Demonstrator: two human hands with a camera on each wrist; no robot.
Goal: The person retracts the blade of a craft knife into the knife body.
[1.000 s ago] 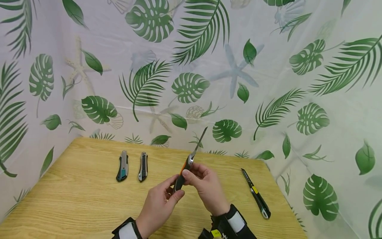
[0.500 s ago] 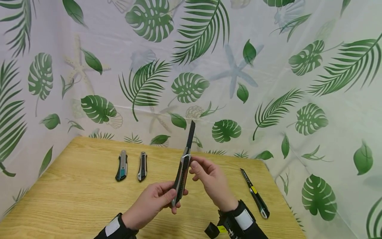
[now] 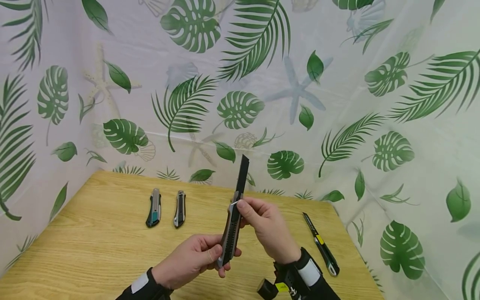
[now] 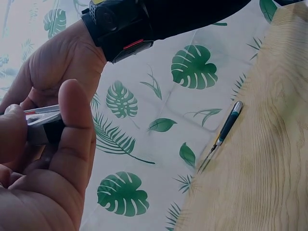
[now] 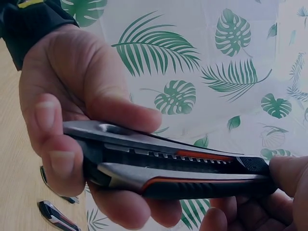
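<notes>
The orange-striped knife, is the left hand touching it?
Touching. The right wrist view shows the left hand gripping the orange-striped knife by its back end.

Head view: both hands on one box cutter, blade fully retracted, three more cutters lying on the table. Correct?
One thing off: the held cutter has its blade out, not retracted; the head view shows it sticking up above the right hand. The rest stands.
</notes>
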